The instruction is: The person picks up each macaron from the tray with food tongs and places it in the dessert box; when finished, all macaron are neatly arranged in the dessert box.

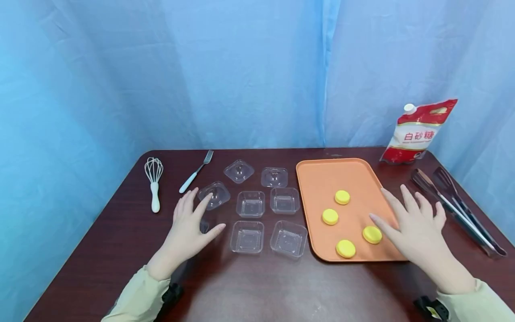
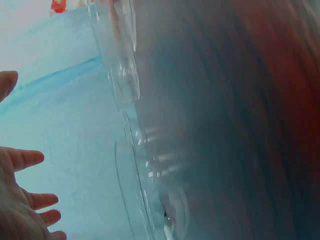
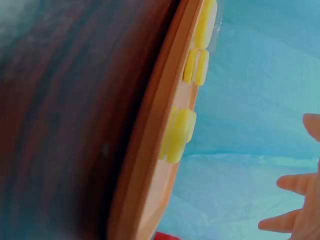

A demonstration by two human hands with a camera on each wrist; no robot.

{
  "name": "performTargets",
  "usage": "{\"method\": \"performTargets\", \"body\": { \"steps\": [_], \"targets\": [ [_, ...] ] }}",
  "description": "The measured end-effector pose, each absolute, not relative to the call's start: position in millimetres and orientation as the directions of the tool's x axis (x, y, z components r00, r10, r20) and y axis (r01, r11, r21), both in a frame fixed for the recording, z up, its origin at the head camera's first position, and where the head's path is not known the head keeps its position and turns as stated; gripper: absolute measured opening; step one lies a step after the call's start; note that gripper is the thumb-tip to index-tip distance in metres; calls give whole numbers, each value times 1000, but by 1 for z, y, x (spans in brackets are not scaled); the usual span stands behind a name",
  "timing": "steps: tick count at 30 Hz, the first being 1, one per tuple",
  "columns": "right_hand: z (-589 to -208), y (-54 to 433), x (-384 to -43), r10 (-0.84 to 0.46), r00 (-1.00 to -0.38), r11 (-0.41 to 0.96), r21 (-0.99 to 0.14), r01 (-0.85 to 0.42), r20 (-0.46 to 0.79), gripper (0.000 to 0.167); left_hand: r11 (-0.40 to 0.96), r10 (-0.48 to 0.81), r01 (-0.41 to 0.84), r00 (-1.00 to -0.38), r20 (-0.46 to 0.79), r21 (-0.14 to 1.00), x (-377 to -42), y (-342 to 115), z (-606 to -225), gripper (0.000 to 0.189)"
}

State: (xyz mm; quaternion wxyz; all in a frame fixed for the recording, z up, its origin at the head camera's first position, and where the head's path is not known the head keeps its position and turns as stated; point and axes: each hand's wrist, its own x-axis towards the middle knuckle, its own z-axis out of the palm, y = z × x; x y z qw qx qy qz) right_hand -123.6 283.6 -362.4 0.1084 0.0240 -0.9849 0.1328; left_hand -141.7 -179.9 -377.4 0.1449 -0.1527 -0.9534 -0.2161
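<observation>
My left hand (image 1: 189,232), fingers spread and holding nothing, hovers left of the clear plastic boxes. Its fingertips overlap a clear lid (image 1: 214,195) in the head view. Over the right part of an orange tray (image 1: 322,172) my right hand (image 1: 420,230) is held up, fingers apart and nothing in them. Several yellow macarons lie on that tray; the nearest macaron (image 1: 372,235) is just left of the right thumb. Square clear boxes, such as this box (image 1: 247,237), stand in two rows between the hands. In the right wrist view, a macaron (image 3: 180,135) shows its layered side.
More clear lids (image 1: 274,177) lie behind the boxes. A whisk (image 1: 154,188) and a fork (image 1: 196,172) lie at the left. A red and white sugar pouch (image 1: 416,134) stands at the back right, with tongs (image 1: 462,210) in front of it. A blue curtain (image 1: 249,76) hangs behind.
</observation>
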Motion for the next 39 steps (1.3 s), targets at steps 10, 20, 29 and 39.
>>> {"method": "performTargets", "body": {
  "steps": [10,20,29,39],
  "targets": [
    [-369,311,-127,22,-967,904,-418,-89,253,68,812,296,411,-902,313,415,-139,-158,-381,79],
    [-374,349,-138,101,-985,893,-448,28,140,86,806,374,445,-894,248,390,-140,-146,-385,77],
    [-379,393,-150,187,-974,894,-433,116,126,96,820,411,460,-887,211,341,-140,-142,-385,75],
    [-383,428,-158,222,-972,881,-443,168,72,102,810,472,514,-857,208,281,-140,-142,-389,73]
  ]
}}
